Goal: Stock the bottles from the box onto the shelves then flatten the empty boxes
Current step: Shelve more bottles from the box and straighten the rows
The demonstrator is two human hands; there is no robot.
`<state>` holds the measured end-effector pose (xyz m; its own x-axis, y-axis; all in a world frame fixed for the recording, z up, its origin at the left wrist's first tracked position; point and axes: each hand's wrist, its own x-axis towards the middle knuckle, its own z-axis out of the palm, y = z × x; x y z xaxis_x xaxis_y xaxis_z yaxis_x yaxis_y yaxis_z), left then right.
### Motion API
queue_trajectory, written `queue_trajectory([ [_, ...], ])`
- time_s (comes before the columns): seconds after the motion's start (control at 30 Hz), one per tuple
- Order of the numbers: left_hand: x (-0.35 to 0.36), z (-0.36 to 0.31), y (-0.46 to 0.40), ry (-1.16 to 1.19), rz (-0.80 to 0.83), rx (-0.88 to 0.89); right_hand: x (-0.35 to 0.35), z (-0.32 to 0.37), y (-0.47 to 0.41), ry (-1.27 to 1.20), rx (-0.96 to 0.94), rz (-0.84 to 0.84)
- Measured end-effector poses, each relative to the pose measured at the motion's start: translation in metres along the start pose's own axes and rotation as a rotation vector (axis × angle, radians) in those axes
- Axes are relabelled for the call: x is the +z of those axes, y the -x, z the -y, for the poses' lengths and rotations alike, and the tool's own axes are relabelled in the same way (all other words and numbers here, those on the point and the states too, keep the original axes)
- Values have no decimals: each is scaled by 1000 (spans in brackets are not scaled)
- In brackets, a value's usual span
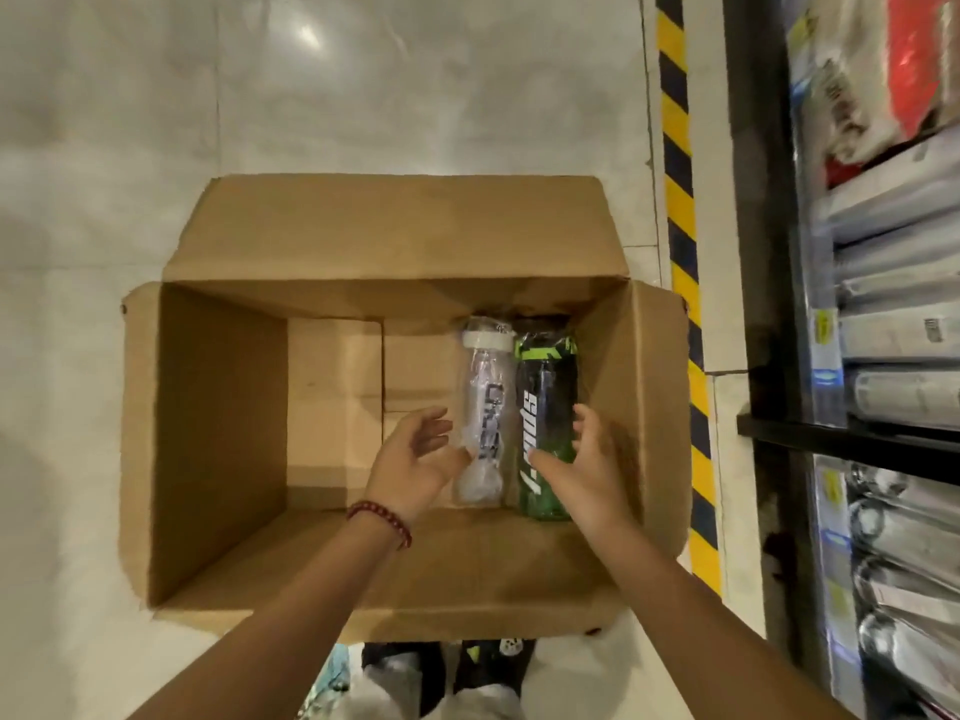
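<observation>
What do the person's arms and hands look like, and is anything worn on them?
Both forearms are bare, with no sleeves and no gloves in view. The left hand has a bracelet of dark red beads round its wrist. The right hand and its wrist carry nothing visible: no watch, ring or band.

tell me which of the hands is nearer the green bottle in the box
Right. The right hand reaches in open over the lower part of the green bottle. The left hand is open on the far side of the clear bottle, which lies between.
</observation>
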<state>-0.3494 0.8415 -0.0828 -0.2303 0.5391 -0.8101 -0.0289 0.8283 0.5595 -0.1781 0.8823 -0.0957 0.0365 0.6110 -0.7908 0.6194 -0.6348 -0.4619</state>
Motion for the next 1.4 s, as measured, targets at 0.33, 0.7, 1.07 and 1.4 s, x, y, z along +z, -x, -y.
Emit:
queue_trajectory([
  [0.33,53,77,-123,-104,-63,-89,64,-56,-102,198,26,-126],
  [0.7,45,100,-165,-282,-18,-180,82,-73,-139,75,168,-78],
  [1.07,1,51,-57,208,-48,-165,49,-19,-49,-204,100,175],
  [1.4,-45,-55,77,231,58,-6,-28,52,89,-374,1,89],
])
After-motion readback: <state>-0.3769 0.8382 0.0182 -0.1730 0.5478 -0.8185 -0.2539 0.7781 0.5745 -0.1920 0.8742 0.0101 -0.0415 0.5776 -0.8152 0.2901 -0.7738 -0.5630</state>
